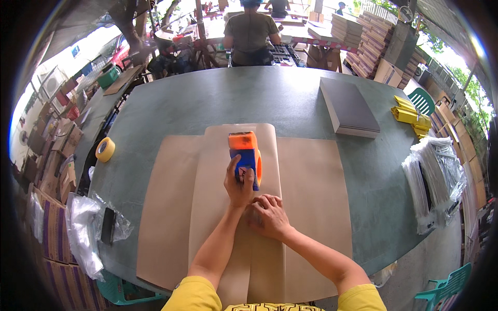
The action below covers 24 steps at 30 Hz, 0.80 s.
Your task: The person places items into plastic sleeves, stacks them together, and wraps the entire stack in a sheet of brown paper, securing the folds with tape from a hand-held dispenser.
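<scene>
My left hand [239,182] is closed around a blue and orange tape dispenser [244,155], held over the folded brown paper [228,137]. Just below and to the right, my right hand [270,213] rests on the same paper, its fingers loosely bent and slightly apart, with nothing seen in them. The folded piece forms a long panel with a seam down its near half. It lies on a wider brown sheet [314,181] that shows on both sides. The paper directly under both hands is hidden.
On the green table [171,98] lie a yellow tape roll [105,150], plastic bags [85,228] on the left, a thick dark-topped stack [350,108] at the far right, yellow folded material [412,116] and clear plastic packs [434,181]. A person [251,33] is beyond the far edge.
</scene>
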Motion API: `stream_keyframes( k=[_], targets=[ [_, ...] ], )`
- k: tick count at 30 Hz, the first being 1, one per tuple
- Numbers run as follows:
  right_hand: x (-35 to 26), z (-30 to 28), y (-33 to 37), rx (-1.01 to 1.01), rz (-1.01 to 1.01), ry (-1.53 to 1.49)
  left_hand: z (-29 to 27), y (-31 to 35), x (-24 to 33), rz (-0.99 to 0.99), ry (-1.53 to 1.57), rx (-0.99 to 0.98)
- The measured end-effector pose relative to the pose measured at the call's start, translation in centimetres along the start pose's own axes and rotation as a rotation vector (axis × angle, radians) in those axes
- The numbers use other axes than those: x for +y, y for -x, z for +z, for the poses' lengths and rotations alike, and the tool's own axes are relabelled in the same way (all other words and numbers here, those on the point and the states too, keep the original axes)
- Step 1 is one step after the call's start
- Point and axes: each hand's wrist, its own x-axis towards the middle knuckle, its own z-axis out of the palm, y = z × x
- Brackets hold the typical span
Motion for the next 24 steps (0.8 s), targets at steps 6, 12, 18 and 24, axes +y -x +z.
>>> stream_keyframes(
  k=[6, 12, 18, 24],
  targets=[
    [7.8, -1.9, -2.7, -0.038, 0.174, -0.932, 0.5, -0.2, 1.0, 0.151, -0.019, -0.045],
    [11.2, -9.4, -17.8, -0.315, 0.703, -1.094, 0.9, -0.2, 0.7, 0.202, -0.057, -0.098],
    [8.7, -10.6, -22.9, -0.656, 0.381, -0.704, 0.3, -0.8, 0.7, 0.202, -0.093, -0.088],
    [13.2, -8.9, -26.5, -0.259, 0.381, -0.242, 0.7, -2.8, 6.1, -0.208, -0.412, -0.334]
  ],
)
